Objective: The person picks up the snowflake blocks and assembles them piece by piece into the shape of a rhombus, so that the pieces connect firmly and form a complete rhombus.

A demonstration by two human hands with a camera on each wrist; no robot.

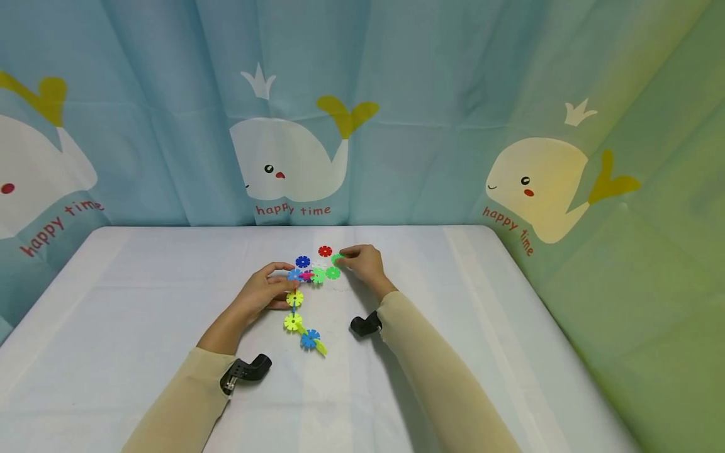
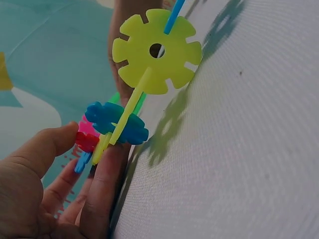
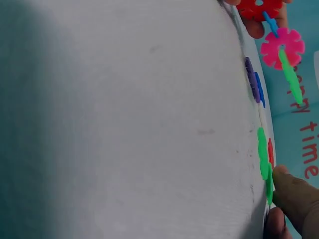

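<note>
My left hand [image 1: 265,290] grips one end of a chain of slotted plastic snowflake discs. Its thumb lies by a red disc [image 3: 256,9], with a pink disc [image 3: 283,48] and a green disc [image 3: 291,77] joined beyond. Toward me the chain runs through yellow discs [image 1: 292,322] and a blue disc [image 1: 309,340]. A large yellow disc [image 2: 157,52] hangs close to the left wrist camera. At the right, my right hand [image 1: 367,264] pinches a loose green disc [image 1: 337,258] at the tabletop; its fingertips partly cover it.
Loose discs lie near the hands: a red disc [image 1: 325,251], a dark blue disc [image 1: 303,262], another green disc [image 1: 333,272] and a purple disc [image 3: 250,79]. The white table [image 1: 141,314] ends at a blue whale-print curtain [image 1: 419,126].
</note>
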